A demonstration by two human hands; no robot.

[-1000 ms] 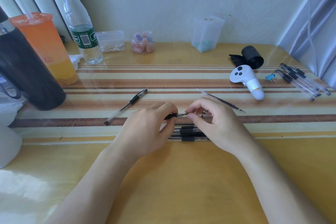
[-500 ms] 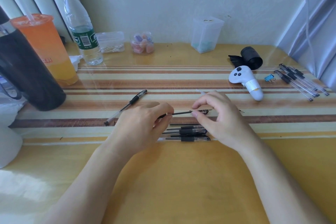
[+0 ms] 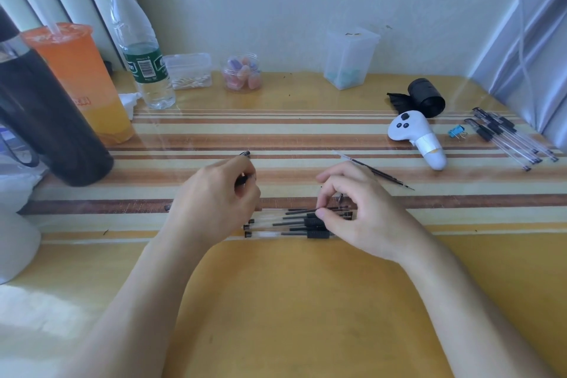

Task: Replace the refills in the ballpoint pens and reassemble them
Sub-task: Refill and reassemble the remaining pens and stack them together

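There, in the head view, a refill [image 3: 302, 209] was pinched by the right hand [image 3: 352, 212] at the far edge of the row of pens [image 3: 276, 227]. Its long axis was pointed left toward the left hand [image 3: 214, 196], which was curled round a dark pen part [image 3: 243, 179].

I see a yellow surface [image 3: 291, 310] with a striped mat [image 3: 291, 138]; on it lie a pen row [image 3: 294, 226], a loose refill [image 3: 378, 174] and a white controller [image 3: 412, 135].

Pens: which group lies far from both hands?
The far-right pens, next to the blue binder clip; the near pile lies just under the fingertips of the right hand.
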